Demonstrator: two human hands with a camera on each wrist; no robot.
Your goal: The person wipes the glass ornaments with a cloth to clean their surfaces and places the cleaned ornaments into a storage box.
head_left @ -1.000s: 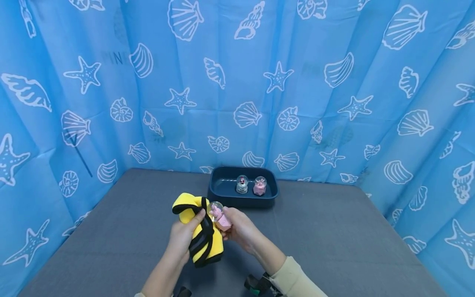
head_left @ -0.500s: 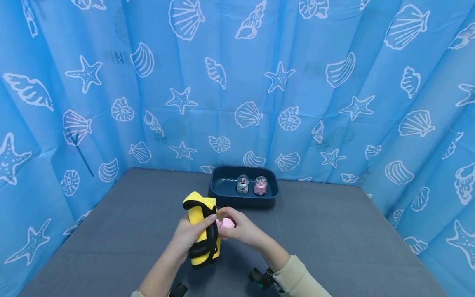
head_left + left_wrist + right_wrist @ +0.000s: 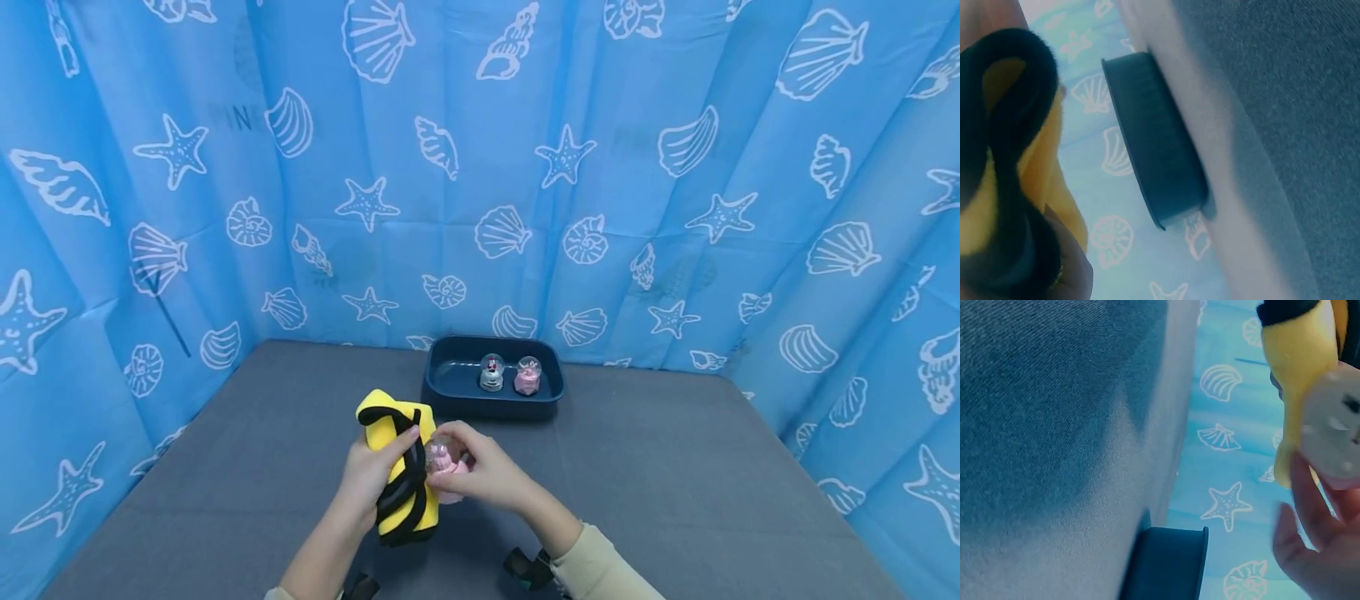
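My left hand (image 3: 369, 473) grips a folded yellow cloth (image 3: 417, 410) with black edging, the thumb lying across its front. Close at its right side, my right hand (image 3: 483, 471) holds a small snow globe (image 3: 442, 457) with a pink figure and pink base between thumb and fingers. The globe's clear dome is turned toward the cloth. From the right wrist view, the round pale underside of the snow globe (image 3: 1335, 428) faces the camera, with the yellow cloth (image 3: 1300, 356) behind it. In the left wrist view the cloth (image 3: 1041, 156) fills the left side.
A dark blue tray (image 3: 491, 410) stands at the back of the grey-covered table (image 3: 675, 483). Inside it are a white snow globe (image 3: 491, 375) and a pink snow globe (image 3: 527, 379). A blue shell-print curtain (image 3: 465, 167) surrounds the table.
The right hand has turned the pink snow globe against the cloth, and its fingers now arch over it. The left hand and cloth shifted right, then back left.
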